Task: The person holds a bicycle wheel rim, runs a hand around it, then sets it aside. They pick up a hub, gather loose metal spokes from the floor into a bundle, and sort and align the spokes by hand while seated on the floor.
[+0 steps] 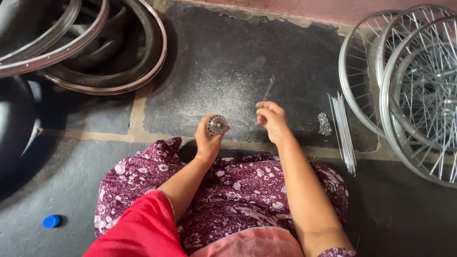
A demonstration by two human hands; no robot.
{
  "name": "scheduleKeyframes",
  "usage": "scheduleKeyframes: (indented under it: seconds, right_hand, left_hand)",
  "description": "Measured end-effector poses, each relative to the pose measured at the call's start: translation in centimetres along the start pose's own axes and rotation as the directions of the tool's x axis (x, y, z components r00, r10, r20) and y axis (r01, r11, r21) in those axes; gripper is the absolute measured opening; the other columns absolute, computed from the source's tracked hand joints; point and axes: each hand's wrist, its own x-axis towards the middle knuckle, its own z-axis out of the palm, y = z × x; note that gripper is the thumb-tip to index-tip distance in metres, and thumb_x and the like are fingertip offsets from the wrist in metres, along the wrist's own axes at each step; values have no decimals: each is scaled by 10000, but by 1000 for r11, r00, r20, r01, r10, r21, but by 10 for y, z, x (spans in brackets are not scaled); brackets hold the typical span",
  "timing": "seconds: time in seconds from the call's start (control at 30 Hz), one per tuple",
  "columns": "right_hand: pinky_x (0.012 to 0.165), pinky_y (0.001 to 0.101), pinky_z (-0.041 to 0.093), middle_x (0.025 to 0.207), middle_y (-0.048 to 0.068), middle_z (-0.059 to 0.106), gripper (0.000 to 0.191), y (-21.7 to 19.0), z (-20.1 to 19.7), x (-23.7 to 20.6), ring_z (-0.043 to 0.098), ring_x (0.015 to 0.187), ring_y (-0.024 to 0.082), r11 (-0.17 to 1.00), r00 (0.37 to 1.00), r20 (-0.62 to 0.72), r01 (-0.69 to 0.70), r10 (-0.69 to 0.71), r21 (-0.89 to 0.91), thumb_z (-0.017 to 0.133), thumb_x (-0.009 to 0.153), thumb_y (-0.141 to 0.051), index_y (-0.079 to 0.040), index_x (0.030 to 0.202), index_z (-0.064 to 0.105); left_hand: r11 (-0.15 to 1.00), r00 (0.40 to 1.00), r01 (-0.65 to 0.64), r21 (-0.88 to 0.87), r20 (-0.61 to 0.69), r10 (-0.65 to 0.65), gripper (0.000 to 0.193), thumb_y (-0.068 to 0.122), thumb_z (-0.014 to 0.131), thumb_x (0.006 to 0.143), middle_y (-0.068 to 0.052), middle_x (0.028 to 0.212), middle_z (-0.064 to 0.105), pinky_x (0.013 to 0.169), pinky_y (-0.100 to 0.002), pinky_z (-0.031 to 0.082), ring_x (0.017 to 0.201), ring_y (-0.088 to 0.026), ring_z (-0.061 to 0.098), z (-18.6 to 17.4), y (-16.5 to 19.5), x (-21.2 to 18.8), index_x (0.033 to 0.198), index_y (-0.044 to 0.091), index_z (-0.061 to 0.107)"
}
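Two hands at work over dark stone: left hand (208,140) fingers curled round a shiny wheel hub (217,124), right hand (271,120) pinching a thin spoke (267,90) just beside it, likely lacing, needing tip aimed at a flange hole, loose spokes (343,131) farther right

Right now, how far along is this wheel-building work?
Done: three spoked wheels lean at the right. In hand: the left hand holds a bare metal hub, and the right hand pinches one thin spoke. Left: a bundle of loose spokes and bare rims wait on the floor.
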Motion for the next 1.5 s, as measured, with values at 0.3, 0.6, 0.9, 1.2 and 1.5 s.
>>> scheduleKeyframes:
  seconds: [0.3,0.6,0.9,1.2,1.5]
  right_hand:
    - [830,302,603,1055,80,735,211,-24,33,-76,739,949,177,301,544,245,724,-803,-620,684,995,58,-28,1185,714]
    - [791,328,597,1020,133,729,226,-85,57,-149,722,913,241,-25,254,365,791,-896,-612,784,921,53,-48,1113,719]
    - [812,369,662,1016,169,718,253,-70,71,-215,760,958,308,-84,72,495,955,-866,-286,708,971,23,-46,1133,525]
    - [726,332,665,1013,244,689,235,-62,79,-242,761,899,297,27,144,355,948,-924,-316,608,1009,37,-2,1139,416]
    - [768,347,678,1009,248,676,277,-64,83,-251,754,880,305,63,173,314,941,-933,-334,621,1006,85,0,1150,401]
  left_hand:
    - [992,997,-66,-108,36,71,447,-3,821,838,-31,1292,718,989,-275,567,1175,-139,683,-6,17,2,1209,77,585]
    - [929,935,-342,144,-46,352,524,34,906,745,-93,1177,627,941,-331,548,1100,-235,645,-26,37,-3,1178,68,613]
    - [924,911,-290,247,-224,346,524,82,938,705,-71,1144,637,909,-349,543,1066,-250,644,-55,48,-34,1138,91,643]
    - [928,924,-243,283,-224,310,509,65,921,701,-63,1135,632,902,-344,544,1069,-241,641,-69,60,-51,1131,89,651]
    - [952,942,-204,227,-221,254,527,55,917,716,-60,1157,618,895,-300,571,1072,-204,651,-70,68,-58,1168,97,648]
